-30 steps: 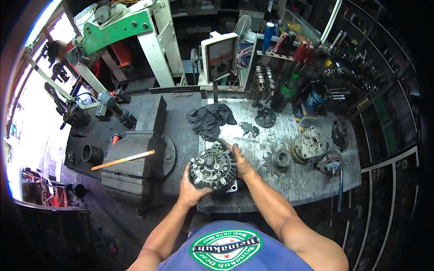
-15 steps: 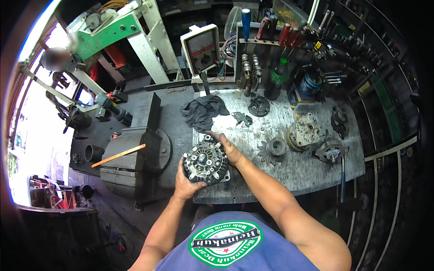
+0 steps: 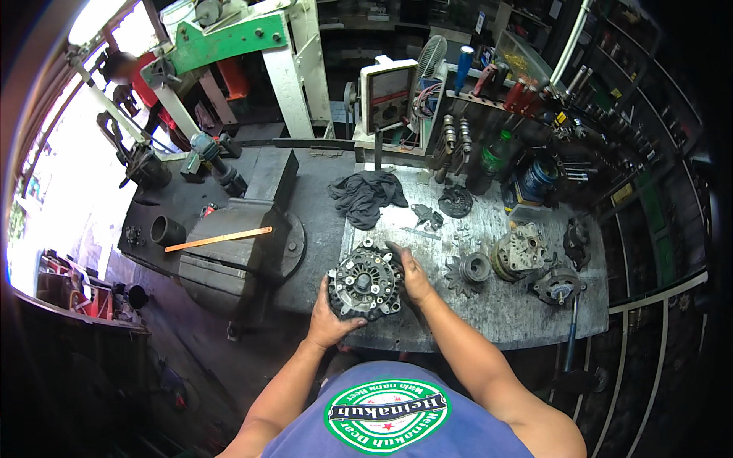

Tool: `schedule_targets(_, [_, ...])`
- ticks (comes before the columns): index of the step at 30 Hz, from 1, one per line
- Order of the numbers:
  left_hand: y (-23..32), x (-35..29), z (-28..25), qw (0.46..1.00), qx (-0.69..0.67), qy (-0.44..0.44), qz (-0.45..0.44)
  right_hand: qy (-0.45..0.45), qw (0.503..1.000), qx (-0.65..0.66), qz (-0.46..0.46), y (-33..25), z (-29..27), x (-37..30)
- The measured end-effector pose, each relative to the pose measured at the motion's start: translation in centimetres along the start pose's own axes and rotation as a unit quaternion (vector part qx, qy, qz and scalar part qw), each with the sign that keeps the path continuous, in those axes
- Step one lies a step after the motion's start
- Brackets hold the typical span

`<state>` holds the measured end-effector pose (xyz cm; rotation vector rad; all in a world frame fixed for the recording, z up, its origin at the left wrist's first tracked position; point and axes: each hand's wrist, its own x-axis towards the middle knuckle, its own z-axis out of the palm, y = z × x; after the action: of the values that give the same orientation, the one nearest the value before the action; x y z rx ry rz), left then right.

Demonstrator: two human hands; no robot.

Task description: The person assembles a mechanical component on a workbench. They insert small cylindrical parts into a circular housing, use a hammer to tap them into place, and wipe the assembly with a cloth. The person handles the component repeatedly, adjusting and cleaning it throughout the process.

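Observation:
An alternator point(image 3: 364, 284), its slotted metal face turned up, is between my two hands at the near edge of the workbench. My left hand point(image 3: 333, 319) grips its lower left side, thumb along the near rim. Against the upper right side lies my right hand point(image 3: 415, 278), fingers pointing away from me and partly behind the housing. Beyond the alternator are a crumpled dark cloth point(image 3: 368, 197), a small dark part point(image 3: 427, 217) and a round black cover point(image 3: 456, 201). A finned rotor piece point(image 3: 468, 272) sits to the right of my right hand.
A large vise point(image 3: 229, 252) with an orange hacksaw blade point(image 3: 219, 239) on it fills the left. Metal housings point(image 3: 521, 249) stand at right, near a hammer-like handle point(image 3: 571, 340). A meter box point(image 3: 388, 98) and tool rack stand behind. A person point(image 3: 145, 84) in red is far left.
The view has shifted, so the bench appears further right. The alternator is still in both hands, turned slightly; my right fingers have slid from its top edge toward its side.

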<state>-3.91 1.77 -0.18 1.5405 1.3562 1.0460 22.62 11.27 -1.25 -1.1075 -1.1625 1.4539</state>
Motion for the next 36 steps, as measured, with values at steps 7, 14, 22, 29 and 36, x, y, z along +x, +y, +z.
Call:
schedule_targets(7, [-1.2,-1.1,-2.0,0.998,0.010,-0.060,0.023,0.057,0.972,-0.226,-0.028,-1.7,-1.6,-9.5])
schedule_targets(14, [-1.9,-2.8,-3.8,0.988,0.030,-0.141,0.056,0.095,0.962,-0.254,0.017,-2.2,2.0,-15.9])
schedule_targets(22, [-1.7,-4.2,-5.1,0.976,0.063,-0.179,0.107,0.109,0.918,-0.382,-0.011,-2.6,5.7,-20.2])
schedule_targets(29, [-0.5,-8.4,-5.3,0.989,0.068,-0.118,0.066,0.016,0.888,-0.457,0.051,-2.8,3.8,-25.9])
schedule_targets(36, [-4.0,-17.8,-5.9,0.976,0.171,-0.119,-0.066,-0.020,0.866,-0.470,0.172,2.4,-1.3,-36.8])
